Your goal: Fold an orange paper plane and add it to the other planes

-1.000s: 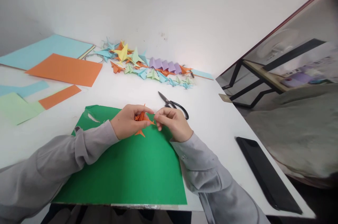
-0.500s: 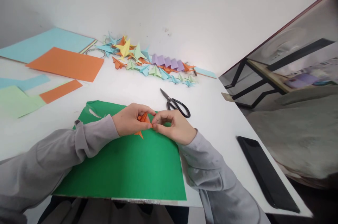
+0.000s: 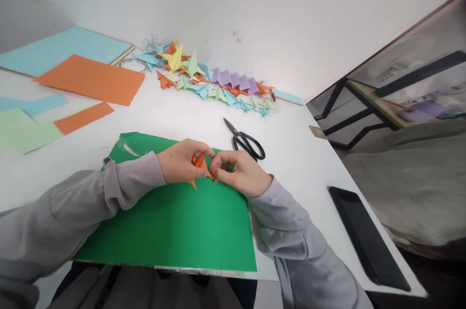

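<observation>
Between my two hands is a small folded orange paper crane (image 3: pixel 198 161), one pointed tip hanging down over the green board. My left hand (image 3: pixel 184 161) pinches its body, and the fingers cover part of it. With thumb and forefinger closed, my right hand (image 3: pixel 240 170) grips a thin end of the same orange fold. Both hands hover just above the green board (image 3: pixel 171 231) at the table's near edge. Black-handled scissors (image 3: pixel 247 141) lie just beyond my right hand, blades pointing away to the left.
Along the wall sits a pile of folded paper figures (image 3: pixel 218 83). Blue sheets (image 3: pixel 69 49), an orange sheet (image 3: pixel 91 80), an orange strip (image 3: pixel 83 118) and green paper (image 3: pixel 22 129) lie at left. A black phone-like slab (image 3: pixel 367 236) rests near the right edge.
The view has tilted slightly, shifting the table things a little. My hands keep their hold on the orange crane, with only small finger movement at its thin end.
</observation>
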{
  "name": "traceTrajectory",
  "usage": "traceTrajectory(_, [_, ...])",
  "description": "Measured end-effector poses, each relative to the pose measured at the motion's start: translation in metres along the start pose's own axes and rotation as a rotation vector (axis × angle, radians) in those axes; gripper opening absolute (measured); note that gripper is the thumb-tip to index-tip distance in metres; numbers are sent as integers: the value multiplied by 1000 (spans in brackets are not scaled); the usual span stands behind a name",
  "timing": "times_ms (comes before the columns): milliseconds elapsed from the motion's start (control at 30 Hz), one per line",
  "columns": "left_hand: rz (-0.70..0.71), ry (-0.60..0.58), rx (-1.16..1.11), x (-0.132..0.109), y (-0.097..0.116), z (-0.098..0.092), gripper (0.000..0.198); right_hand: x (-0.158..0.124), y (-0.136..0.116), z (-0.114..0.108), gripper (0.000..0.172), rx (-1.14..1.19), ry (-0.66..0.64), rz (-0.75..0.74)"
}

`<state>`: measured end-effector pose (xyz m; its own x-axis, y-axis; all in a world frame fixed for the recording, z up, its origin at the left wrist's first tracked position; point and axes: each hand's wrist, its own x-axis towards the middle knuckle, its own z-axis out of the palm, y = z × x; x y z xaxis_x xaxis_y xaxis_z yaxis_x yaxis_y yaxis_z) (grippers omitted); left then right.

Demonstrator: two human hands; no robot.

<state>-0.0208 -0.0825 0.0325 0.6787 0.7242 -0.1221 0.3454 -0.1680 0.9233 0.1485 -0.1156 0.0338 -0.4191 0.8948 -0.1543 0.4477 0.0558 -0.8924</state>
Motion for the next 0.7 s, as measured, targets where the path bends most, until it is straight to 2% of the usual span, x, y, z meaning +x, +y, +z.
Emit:
traceTrajectory(133, [13,-5,-39,0,-2,0,33,3,5,-1,2,124,46,17])
traceTrajectory(233, [4,3,-77,0,-2,-2,37,3,6,-6,8,276,124,9])
traceTrajectory(300, [0,27,-90,1,-2,-4,38,-2,1,-9,11,353,115,-2])
traceTrajectory(333, [-2,43,-93,1,-1,-5,38,-5,-3,-10,11,374,71,-12])
traceTrajectory(433, [-18,83,-115,2,0,-8,38,-17,-17,-9,22,319,-330,2])
traceTrajectory(467, [-21,95,-127,2,1,-8,38,-20,-20,-8,17,298,-434,-28])
traceTrajectory(500, [-19,103,-141,2,1,-9,38,-21,-22,-6,11,300,-450,-51])
traceTrajectory(533, [-14,109,-155,2,2,-9,37,-21,-22,-6,11,324,-366,-66])
traceTrajectory(633, [0,121,-201,1,3,-10,37,-12,-15,-6,17,382,72,-98])
traceTrajectory(700, [-9,120,-251,1,5,-11,38,-6,-7,-7,17,369,199,-117])
